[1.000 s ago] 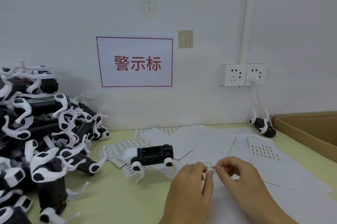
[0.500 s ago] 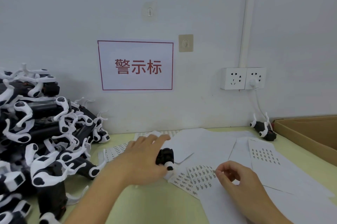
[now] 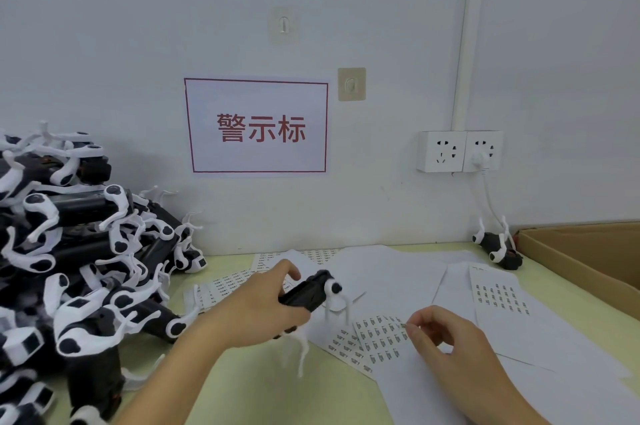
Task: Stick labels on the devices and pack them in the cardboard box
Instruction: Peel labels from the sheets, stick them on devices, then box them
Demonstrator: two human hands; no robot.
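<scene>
1. Left hand (image 3: 263,308) gripping black-and-white device (image 3: 310,291), lifted above bench (image 3: 242,386).
2. Right hand (image 3: 446,338) pinching small label (image 3: 403,325) over label sheet (image 3: 375,338).
3. Cardboard box (image 3: 568,251) at right, contents hidden.
4. Device pile (image 3: 79,258) at left.

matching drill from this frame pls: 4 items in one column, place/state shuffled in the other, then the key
Things
1. held device
2. cardboard box
3. pile of devices
4. lone device

Places or states
A. heaped at the table's left side
B. gripped in the left hand, off the table
C. at the table's right edge, open
D. by the wall, below the sockets, beside the box

Pairs: 1-B, 2-C, 3-A, 4-D
</scene>
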